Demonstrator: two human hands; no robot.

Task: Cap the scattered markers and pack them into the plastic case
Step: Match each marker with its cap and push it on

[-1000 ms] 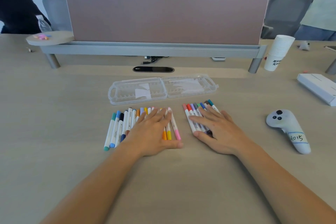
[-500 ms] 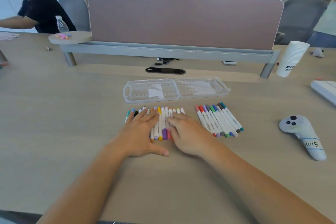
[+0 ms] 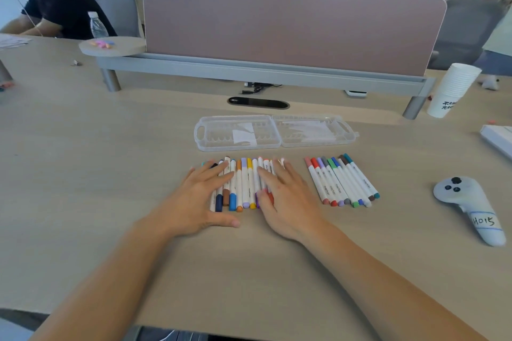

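A clear plastic case (image 3: 274,133) lies open and flat on the desk, both halves bare of markers. Just in front of it a row of several capped markers (image 3: 245,183) lies side by side. My left hand (image 3: 196,199) rests flat on the left part of that row, fingers spread. My right hand (image 3: 288,196) lies flat on the right part, covering a few markers. A second row of several capped markers (image 3: 342,181) lies untouched to the right, slanting slightly.
A grey hand controller (image 3: 468,206) lies at the right. A stack of paper cups (image 3: 451,88) and a white box (image 3: 498,138) sit far right. A pink divider panel (image 3: 291,25) stands behind the case. People sit beyond and at the left.
My right hand has left the right marker row and come onto the left row beside my left hand. The left row's markers have been pushed closer together.
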